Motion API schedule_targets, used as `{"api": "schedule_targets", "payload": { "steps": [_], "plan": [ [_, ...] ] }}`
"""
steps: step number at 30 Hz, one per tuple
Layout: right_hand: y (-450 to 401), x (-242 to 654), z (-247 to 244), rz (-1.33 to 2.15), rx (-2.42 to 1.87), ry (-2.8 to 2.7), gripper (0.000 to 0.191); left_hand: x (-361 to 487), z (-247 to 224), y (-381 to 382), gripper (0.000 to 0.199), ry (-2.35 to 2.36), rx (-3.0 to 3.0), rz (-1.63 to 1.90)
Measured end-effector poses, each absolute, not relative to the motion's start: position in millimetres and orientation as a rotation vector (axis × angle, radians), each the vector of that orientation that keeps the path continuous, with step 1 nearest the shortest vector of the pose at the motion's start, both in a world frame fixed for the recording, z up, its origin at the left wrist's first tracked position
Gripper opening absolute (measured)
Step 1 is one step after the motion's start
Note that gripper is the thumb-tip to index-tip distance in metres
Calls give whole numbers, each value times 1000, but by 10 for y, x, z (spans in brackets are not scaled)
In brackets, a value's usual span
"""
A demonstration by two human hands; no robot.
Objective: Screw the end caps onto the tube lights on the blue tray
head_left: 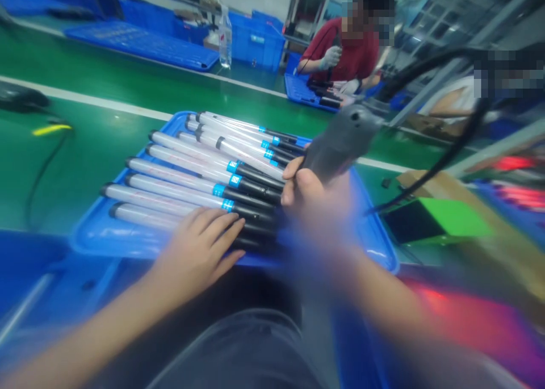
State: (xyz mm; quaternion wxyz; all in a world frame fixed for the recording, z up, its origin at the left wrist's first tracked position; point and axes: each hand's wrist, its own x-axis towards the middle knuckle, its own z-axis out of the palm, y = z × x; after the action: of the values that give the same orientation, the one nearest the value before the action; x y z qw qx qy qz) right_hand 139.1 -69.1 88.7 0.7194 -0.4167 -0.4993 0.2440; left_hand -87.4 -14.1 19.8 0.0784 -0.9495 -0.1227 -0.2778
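Note:
Several clear tubes (170, 188) with black handles and blue labels lie side by side on a blue tray (374, 244). My left hand (206, 238) rests over the nearest tubes, its fingers spread across them near the labels. Blurred by motion, my right hand (313, 193) is wrapped round a dark grey handheld tool (338, 142) with a thick black cable at its top. The tool is tilted over the right part of the tray, above the black handles. What its lower end touches is hidden behind my fingers.
Across the green table (123, 133) stand a plastic bottle (225, 40) and a blue bin (258, 42). A person in red (361, 51) works at another blue tray. On the right are a green and black object (438, 220) and the looping cable (460, 139). A yellow-tagged cord lies left.

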Motion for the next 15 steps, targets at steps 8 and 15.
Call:
{"api": "schedule_targets", "payload": {
  "steps": [8, 15],
  "plan": [
    [-654, 1410, 887, 427, -797, -1076, 22, -965, 184, -161, 48, -521, -2818, -868],
    [-656, 1326, 937, 500, -774, -1093, 26, -918, 157, -193, 41, -404, -2898, -917]
  ]
}}
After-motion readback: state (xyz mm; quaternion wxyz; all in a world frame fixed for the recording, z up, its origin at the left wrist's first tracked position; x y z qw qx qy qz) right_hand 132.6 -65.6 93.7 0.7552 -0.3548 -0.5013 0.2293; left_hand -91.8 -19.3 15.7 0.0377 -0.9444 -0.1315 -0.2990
